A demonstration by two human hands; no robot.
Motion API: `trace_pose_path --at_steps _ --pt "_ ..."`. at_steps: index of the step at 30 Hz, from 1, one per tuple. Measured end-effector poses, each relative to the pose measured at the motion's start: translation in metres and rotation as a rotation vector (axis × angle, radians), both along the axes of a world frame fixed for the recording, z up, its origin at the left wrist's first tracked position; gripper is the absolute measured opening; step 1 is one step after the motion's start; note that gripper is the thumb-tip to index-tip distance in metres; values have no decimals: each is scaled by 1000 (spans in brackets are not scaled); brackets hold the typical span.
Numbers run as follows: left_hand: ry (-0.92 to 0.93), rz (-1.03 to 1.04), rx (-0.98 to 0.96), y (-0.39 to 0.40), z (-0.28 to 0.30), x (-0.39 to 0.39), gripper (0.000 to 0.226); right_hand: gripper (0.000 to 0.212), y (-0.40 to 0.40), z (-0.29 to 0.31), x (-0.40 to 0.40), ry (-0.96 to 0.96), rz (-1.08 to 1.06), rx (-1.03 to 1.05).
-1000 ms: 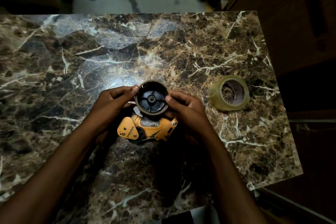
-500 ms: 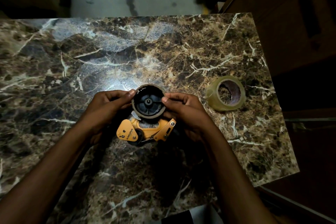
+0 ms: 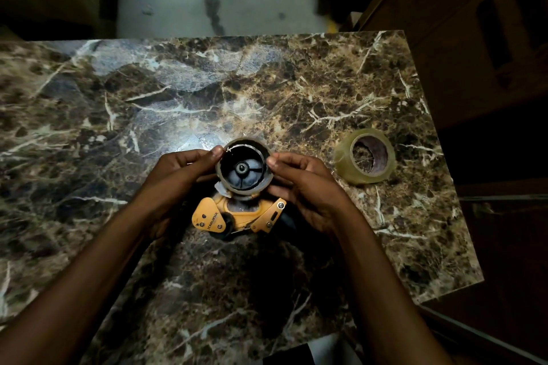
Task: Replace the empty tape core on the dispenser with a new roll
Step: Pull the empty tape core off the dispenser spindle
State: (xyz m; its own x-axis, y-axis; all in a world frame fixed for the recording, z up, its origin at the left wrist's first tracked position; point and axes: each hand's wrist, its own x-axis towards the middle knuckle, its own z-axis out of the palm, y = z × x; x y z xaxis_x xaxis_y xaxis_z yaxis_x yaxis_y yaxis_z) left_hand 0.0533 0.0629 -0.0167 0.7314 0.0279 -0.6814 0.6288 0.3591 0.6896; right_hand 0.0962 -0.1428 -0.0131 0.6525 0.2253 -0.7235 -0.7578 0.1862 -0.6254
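**On the marble table: two hands on an empty tape ring**

On the rim of the grey cardboard tape ring (image 3: 243,168), the fingertips (image 3: 216,153) of the left hand (image 3: 175,178) pinch one side. The right hand (image 3: 305,184) grips the other side. The ring sits on the yellow plastic tape dispenser (image 3: 237,215) (its dark wheel shows inside). The new clear tape roll (image 3: 365,156) lies to the right on the brown marble table (image 3: 118,112), untouched.
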Motion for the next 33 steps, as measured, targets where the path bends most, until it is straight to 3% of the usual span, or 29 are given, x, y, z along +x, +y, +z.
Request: trace_pose_path --at_steps 7,15,18,21,27,33 --pt "-21 55 65 1 -10 -10 36 7 -9 -2 -10 -45 -39 4" --pt "-64 39 152 -1 -17 -27 28 4 -2 -10 -35 -8 -164 33" --pt "-75 25 166 1 -18 -32 31 15 -3 -13 -49 23 -181 58" --pt "-100 -27 185 5 -18 -35 62 19 -4 -17 -54 23 -207 60" --pt "-86 -12 199 6 -27 -34 37 10 -2 -21 -24 -6 -326 21" --pt "-102 -5 204 4 -26 -35 44 25 14 -31 8 0 -544 -81"
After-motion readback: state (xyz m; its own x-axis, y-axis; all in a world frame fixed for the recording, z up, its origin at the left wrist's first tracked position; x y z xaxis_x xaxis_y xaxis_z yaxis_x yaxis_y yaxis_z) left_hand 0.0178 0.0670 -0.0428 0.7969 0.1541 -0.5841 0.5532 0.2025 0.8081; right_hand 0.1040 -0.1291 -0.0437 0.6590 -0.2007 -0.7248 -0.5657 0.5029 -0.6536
